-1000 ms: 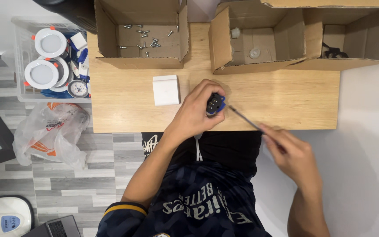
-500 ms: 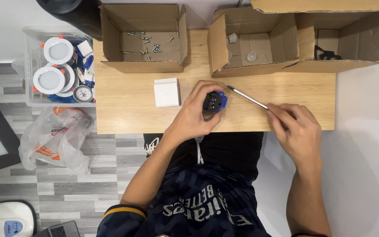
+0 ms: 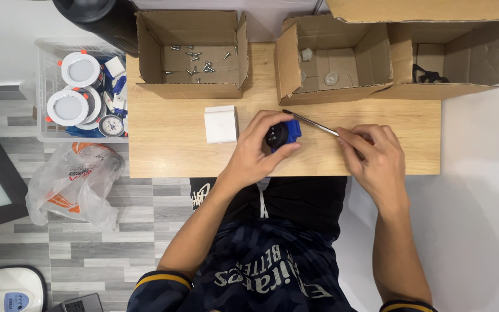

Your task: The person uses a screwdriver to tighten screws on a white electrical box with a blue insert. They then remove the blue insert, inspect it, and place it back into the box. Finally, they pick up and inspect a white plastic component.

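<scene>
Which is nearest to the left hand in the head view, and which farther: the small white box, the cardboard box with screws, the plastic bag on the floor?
Measured from the left hand:
1. Small white box: on the table, just beside the hand.
2. Cardboard box with screws: at the far edge of the table.
3. Plastic bag: on the floor, beyond the table's end.
</scene>
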